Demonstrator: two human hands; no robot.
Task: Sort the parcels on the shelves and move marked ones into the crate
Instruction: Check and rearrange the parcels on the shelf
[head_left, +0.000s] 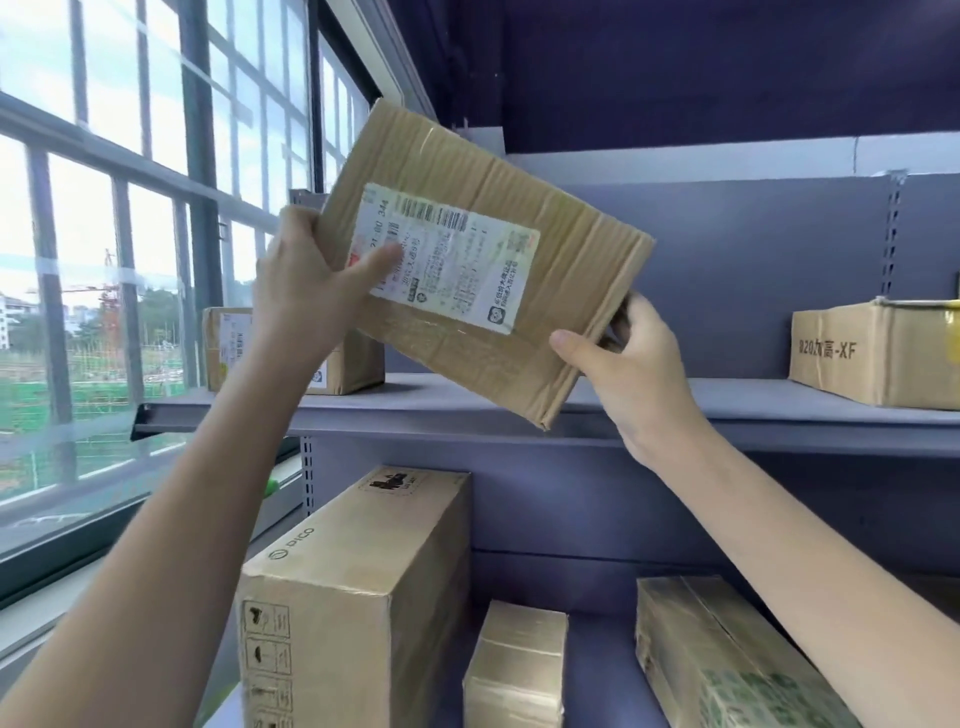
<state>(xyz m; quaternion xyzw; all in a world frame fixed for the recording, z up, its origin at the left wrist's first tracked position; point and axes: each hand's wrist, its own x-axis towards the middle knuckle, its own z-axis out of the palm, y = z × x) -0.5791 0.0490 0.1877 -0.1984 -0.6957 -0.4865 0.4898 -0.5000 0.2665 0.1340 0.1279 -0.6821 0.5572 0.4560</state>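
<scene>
You have the flat cardboard parcel (483, 260) lifted clear of the upper shelf (675, 400), tilted with its labelled face toward you, most likely so you can read the shipping label (447, 257) and judge whether it is a marked one. Your left hand (306, 275) grips the parcel's left edge, fingers wrapped behind and the thumb laid flat across the label's corner. Your right hand (628, 358) pinches the parcel's lower right corner, thumb in front and fingers curled round the back. Both holds sit at opposite ends of the parcel, which keeps it steady while you turn it.

Below the parcel, the upper shelf's front lip runs close under the lowest corner; mind that corner as you bring the parcel down. To the parcel's left and behind your left hand, a small labelled box (228, 345) sits on the same shelf, and far to the parcel's right a printed carton (878, 353) rests near the shelf's end. Between them the shelf behind the parcel offers room to set it back.

Under the parcel, on the lower shelf, stand a tall PICO box (358, 582), a small taped box (519, 665) and a long box (727, 660). The crate is not in view, so you'll need to draw the parcel toward you and away from the shelving to reach it.
</scene>
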